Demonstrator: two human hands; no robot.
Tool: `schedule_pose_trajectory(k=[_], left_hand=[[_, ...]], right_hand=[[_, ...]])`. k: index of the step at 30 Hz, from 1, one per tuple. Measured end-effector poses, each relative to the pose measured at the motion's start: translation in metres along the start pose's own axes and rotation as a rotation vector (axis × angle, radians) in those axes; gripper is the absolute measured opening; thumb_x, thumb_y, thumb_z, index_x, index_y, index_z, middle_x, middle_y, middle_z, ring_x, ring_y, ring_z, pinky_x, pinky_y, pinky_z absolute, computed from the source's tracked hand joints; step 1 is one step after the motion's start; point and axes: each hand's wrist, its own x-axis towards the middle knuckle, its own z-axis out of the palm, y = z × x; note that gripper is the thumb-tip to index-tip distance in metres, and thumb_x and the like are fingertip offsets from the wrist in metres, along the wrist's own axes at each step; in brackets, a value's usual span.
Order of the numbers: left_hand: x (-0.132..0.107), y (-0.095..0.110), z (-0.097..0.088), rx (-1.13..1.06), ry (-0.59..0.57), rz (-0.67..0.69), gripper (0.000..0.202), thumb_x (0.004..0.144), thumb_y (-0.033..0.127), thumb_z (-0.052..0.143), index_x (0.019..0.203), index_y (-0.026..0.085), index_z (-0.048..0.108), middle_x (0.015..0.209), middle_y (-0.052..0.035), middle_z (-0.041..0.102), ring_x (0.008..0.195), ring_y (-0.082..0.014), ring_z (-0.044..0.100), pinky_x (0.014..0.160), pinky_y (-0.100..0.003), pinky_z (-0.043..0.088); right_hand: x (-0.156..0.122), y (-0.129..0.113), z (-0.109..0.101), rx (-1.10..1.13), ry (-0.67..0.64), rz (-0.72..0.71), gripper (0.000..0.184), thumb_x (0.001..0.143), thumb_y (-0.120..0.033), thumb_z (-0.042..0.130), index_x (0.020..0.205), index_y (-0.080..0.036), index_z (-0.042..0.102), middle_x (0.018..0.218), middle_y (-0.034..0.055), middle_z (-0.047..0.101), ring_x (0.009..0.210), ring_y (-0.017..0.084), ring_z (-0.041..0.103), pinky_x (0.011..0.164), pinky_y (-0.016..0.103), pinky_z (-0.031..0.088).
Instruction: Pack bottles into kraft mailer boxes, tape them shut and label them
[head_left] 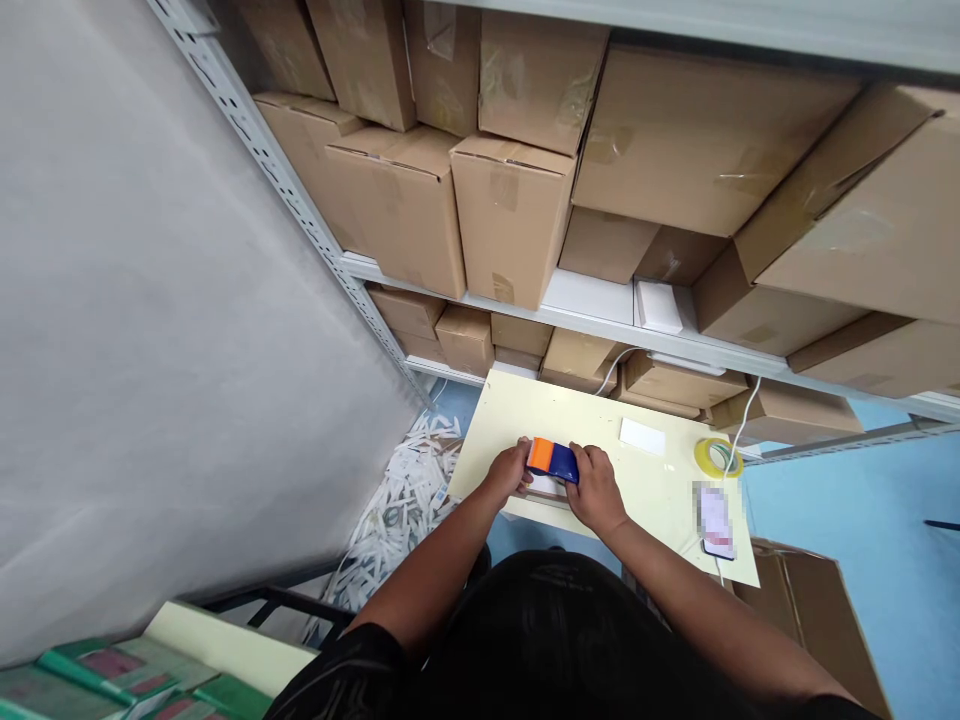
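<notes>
Between my two hands, above the near edge of a pale yellow table [540,400], is a small flat packet [553,459], orange on its left part and dark blue on its right. My left hand [511,468] grips its left end. At the right end, the fingers of my right hand [596,488] close on the blue part. Under the packet lies a white flat piece [546,486] at the table's edge; what it is I cannot make out. My fingertips are partly hidden behind the packet.
A white card [643,437], a yellow tape roll [718,458] and a phone [715,520] with a cable lie on the table. Shelves of cardboard boxes [514,220] stand behind. White paper strips [405,490] litter the floor at left. A brown carton [817,610] stands at right.
</notes>
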Motion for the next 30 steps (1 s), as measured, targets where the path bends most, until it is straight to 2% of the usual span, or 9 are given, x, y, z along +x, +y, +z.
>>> schedule_pose_trajectory(k=[4, 8, 11, 15, 20, 24, 30], left_hand=[[0.004, -0.002, -0.005, -0.081, -0.054, -0.001, 0.067, 0.097, 0.073, 0.034, 0.093, 0.016, 0.068, 0.061, -0.0031, 0.062, 0.049, -0.0134, 0.053, 0.045, -0.023, 0.04], [0.003, -0.005, -0.006, -0.077, -0.065, 0.088, 0.052, 0.095, 0.064, 0.049, 0.079, 0.017, 0.062, 0.057, -0.0003, 0.056, 0.048, -0.0112, 0.049, 0.046, -0.021, 0.037], [0.002, -0.01, -0.004, -0.054, -0.013, 0.112, 0.042, 0.095, 0.057, 0.053, 0.08, 0.018, 0.061, 0.056, 0.0014, 0.055, 0.048, -0.0114, 0.05, 0.047, -0.022, 0.038], [0.004, -0.015, -0.008, 0.017, 0.086, 0.169, 0.037, 0.095, 0.051, 0.053, 0.081, 0.019, 0.063, 0.064, -0.0006, 0.062, 0.056, -0.0138, 0.056, 0.054, -0.024, 0.042], [0.004, -0.012, -0.023, 0.174, 0.196, 0.338, 0.03, 0.095, 0.041, 0.053, 0.078, 0.02, 0.067, 0.075, -0.0024, 0.069, 0.075, -0.018, 0.063, 0.068, -0.027, 0.044], [-0.002, -0.006, -0.032, 0.388, 0.25, 0.509, 0.034, 0.099, 0.04, 0.046, 0.082, 0.021, 0.068, 0.075, -0.0016, 0.07, 0.072, -0.0175, 0.063, 0.067, -0.027, 0.042], [0.0, -0.001, -0.064, 0.536, 0.336, 0.594, 0.033, 0.1, 0.039, 0.044, 0.086, 0.022, 0.068, 0.07, -0.0012, 0.067, 0.069, -0.0181, 0.062, 0.067, -0.028, 0.041]], right_hand=[[0.006, 0.005, 0.002, -0.02, -0.059, -0.02, 0.064, 0.081, -0.013, 0.055, 0.144, -0.014, 0.047, 0.117, 0.0155, 0.052, 0.109, 0.033, 0.049, 0.097, 0.052, 0.046], [0.009, 0.006, 0.006, -0.049, -0.099, -0.019, 0.063, 0.082, -0.015, 0.056, 0.144, -0.016, 0.049, 0.118, 0.0149, 0.053, 0.108, 0.033, 0.049, 0.096, 0.05, 0.044], [0.01, 0.004, 0.003, -0.068, -0.13, -0.022, 0.062, 0.082, -0.015, 0.057, 0.143, -0.014, 0.05, 0.119, 0.0151, 0.053, 0.108, 0.032, 0.049, 0.097, 0.048, 0.043], [0.014, 0.001, -0.005, -0.119, -0.207, -0.082, 0.063, 0.081, -0.016, 0.06, 0.144, -0.015, 0.05, 0.119, 0.0141, 0.054, 0.108, 0.031, 0.049, 0.099, 0.045, 0.042], [0.02, -0.004, -0.015, -0.162, -0.271, -0.13, 0.066, 0.083, -0.021, 0.062, 0.147, -0.015, 0.048, 0.117, 0.0138, 0.055, 0.107, 0.031, 0.05, 0.099, 0.043, 0.042], [0.021, -0.001, -0.022, -0.177, -0.294, -0.158, 0.068, 0.084, -0.027, 0.062, 0.149, -0.014, 0.046, 0.115, 0.0136, 0.055, 0.105, 0.031, 0.052, 0.099, 0.044, 0.042], [0.024, 0.024, -0.039, -0.135, -0.319, -0.172, 0.07, 0.083, -0.029, 0.06, 0.15, -0.014, 0.045, 0.115, 0.0132, 0.057, 0.105, 0.031, 0.055, 0.098, 0.043, 0.043]])
